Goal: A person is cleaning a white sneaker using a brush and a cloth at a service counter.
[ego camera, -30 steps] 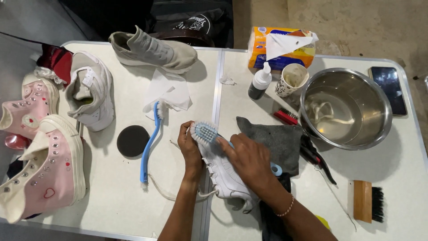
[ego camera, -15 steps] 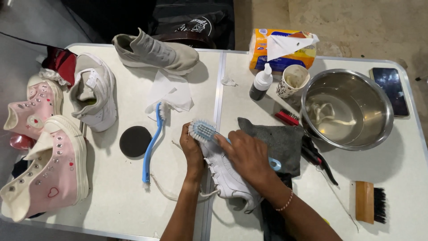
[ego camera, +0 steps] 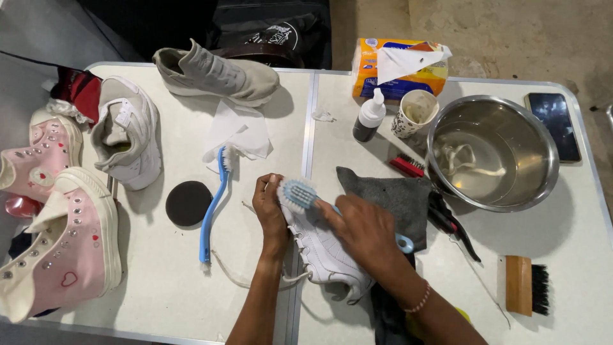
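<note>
I am scrubbing the toe of the small white sneaker [ego camera: 322, 246] lying mid-surface beside the grey cloth [ego camera: 393, 198]. My left hand [ego camera: 269, 214] is clamped round its toe end, while my right hand [ego camera: 364, 230] is closed on the blue-handled brush [ego camera: 299, 191], bristles turned up. Next, I judge, the bristles must be turned down onto the toe with the shoe held steady.
</note>
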